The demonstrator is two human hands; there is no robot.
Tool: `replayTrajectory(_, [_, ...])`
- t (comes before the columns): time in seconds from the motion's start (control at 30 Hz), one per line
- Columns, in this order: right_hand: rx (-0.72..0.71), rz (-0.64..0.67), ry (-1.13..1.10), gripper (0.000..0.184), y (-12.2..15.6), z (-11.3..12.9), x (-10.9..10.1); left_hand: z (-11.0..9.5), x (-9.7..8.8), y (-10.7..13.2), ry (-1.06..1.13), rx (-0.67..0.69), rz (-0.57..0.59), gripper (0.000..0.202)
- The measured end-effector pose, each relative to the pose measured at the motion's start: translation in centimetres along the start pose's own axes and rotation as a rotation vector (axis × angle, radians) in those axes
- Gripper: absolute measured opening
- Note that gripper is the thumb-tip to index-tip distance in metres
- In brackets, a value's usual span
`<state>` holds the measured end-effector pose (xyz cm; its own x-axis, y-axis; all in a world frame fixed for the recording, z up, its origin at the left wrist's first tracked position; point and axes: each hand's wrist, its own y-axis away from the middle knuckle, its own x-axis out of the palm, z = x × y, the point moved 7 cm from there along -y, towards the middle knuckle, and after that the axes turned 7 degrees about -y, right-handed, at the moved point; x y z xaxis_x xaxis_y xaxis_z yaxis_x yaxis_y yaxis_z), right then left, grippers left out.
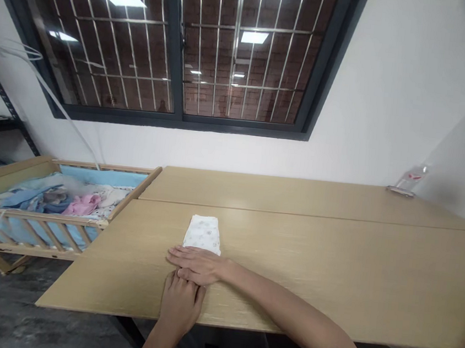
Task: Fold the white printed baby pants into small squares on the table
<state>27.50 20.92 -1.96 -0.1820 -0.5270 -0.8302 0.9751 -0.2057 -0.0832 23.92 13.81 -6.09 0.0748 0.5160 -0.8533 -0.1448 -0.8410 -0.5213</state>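
Note:
A small folded white cloth point(203, 233) with a faint print lies on the wooden table point(309, 270). My right hand point(198, 264) rests flat across its near part, fingers stretched to the left and palm down. Just below it, my left hand point(181, 301) is on the table with its back up. The left fingers run beneath the right hand, so their tips are hidden, and I cannot tell whether they grip the cloth. The near edge of the cloth is covered by my hands.
Left of the table stands a wooden crib point(45, 221) with blue lining, holding crumpled clothes, one of them pink point(83, 204). A clear plastic bottle point(412, 179) is at the far right corner by the wall. A barred window point(181, 69) is above the table.

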Motion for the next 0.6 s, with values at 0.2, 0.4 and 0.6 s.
replayTrajectory(0.2, [0.146,0.025,-0.021,0.066,0.4,-3.1,-1.3,-0.1,-0.8,0.0,-0.018,-0.056,0.005,0.038])
replayTrajectory(0.4, [0.206,-0.002,0.038,0.067,-0.2,-5.9,-2.0,-0.3,-1.4,-0.9,-0.041,-0.07,0.055,0.043])
replayTrajectory(0.6, [0.254,-0.031,0.095,0.065,-0.5,-9.5,-3.4,-0.2,-1.2,-1.0,-0.05,-0.072,0.069,0.045])
